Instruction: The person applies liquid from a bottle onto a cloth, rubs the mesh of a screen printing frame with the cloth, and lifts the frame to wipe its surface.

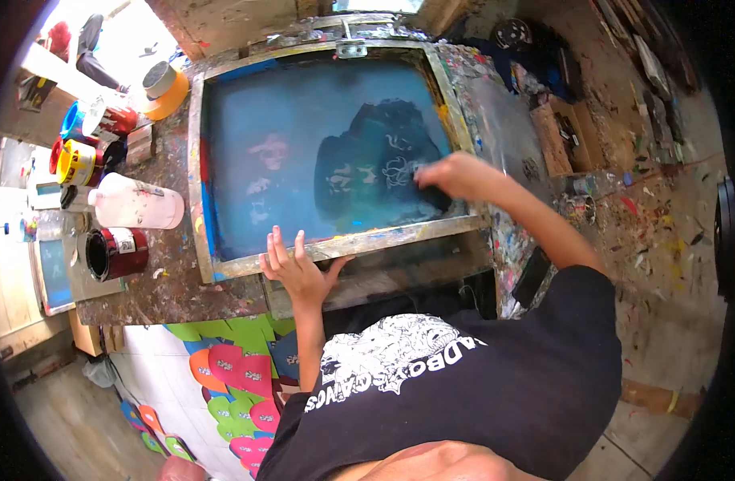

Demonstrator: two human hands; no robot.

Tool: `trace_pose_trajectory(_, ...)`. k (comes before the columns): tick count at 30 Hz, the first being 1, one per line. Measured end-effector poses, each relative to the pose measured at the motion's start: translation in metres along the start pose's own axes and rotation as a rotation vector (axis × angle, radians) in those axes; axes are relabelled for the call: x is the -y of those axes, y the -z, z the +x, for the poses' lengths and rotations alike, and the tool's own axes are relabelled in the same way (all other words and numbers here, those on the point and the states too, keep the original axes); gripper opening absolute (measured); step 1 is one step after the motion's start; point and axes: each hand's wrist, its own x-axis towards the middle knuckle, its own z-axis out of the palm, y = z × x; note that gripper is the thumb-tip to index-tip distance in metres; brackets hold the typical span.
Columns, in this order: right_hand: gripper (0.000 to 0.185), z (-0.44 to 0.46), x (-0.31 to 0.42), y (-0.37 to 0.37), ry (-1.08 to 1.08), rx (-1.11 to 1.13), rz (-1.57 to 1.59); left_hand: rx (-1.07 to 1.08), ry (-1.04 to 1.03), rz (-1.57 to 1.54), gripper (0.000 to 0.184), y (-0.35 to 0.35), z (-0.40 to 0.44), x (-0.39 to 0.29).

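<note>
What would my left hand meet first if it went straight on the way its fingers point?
Probably the flat blue mesh inside the rectangular, paint-stained wooden frame. The left hand overlaps the frame's near edge in this view, though its height above the mesh is unclear.

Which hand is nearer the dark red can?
Left. The left hand rests on the wooden frame, right of the can; the right hand is farther right, by the dark patch.
</note>
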Motion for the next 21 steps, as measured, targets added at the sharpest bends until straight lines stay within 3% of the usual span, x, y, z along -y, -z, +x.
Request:
trace_pose_trajectory(1,0.029,0.0,-0.014,0.0,-0.086,-0.078,-0.157,0.004,-0.006,-0.013,0.098,-0.001,0.0,-0.001)
trace_pose_trajectory(2,0.03,-0.002,-0.023,-0.002,-0.105,-0.201,-0.077,-0.015,-0.009,-0.018,0.096,-0.001,0.0,-0.001)
trace_pose_trajectory(4,0.029,0.0,0.006,-0.01,-0.131,-0.131,-0.07,-0.046,-0.009,-0.011,0.094,-0.001,0.003,-0.001)
trace_pose_trajectory(6,0.028,-0.003,0.039,-0.017,0.111,-0.116,0.018,-0.006,-0.007,-0.004,0.094,0.002,0.002,0.0)
trace_pose_trajectory(8,0.028,-0.009,0.023,-0.014,0.179,-0.14,0.189,-0.018,-0.005,0.003,0.094,0.001,0.005,0.001)
trace_pose_trajectory(10,0.027,-0.009,-0.004,0.002,-0.075,-0.086,-0.065,-0.015,-0.005,-0.014,0.094,0.001,0.001,-0.003)
trace_pose_trajectory(14,0.028,-0.013,0.035,0.003,-0.103,0.097,-0.087,-0.033,-0.008,0.004,0.094,-0.001,0.002,0.0)
trace_pose_trajectory(16,0.018,-0.028,0.039,-0.005,0.075,-0.032,0.058,-0.017,-0.012,0.007,0.094,0.001,0.002,0.002)
trace_pose_trajectory(18,0.019,-0.032,0.008,-0.003,0.037,-0.067,0.0,0.009,-0.003,0.01,0.094,0.001,0.001,0.0)
trace_pose_trajectory(19,0.022,-0.029,0.003,0.009,-0.161,-0.014,-0.049,0.014,-0.016,-0.005,0.094,0.0,0.001,0.0)
trace_pose_trajectory(21,0.022,-0.019,-0.007,-0.001,-0.148,-0.205,-0.07,-0.028,-0.016,0.016,0.094,-0.001,0.001,0.0)
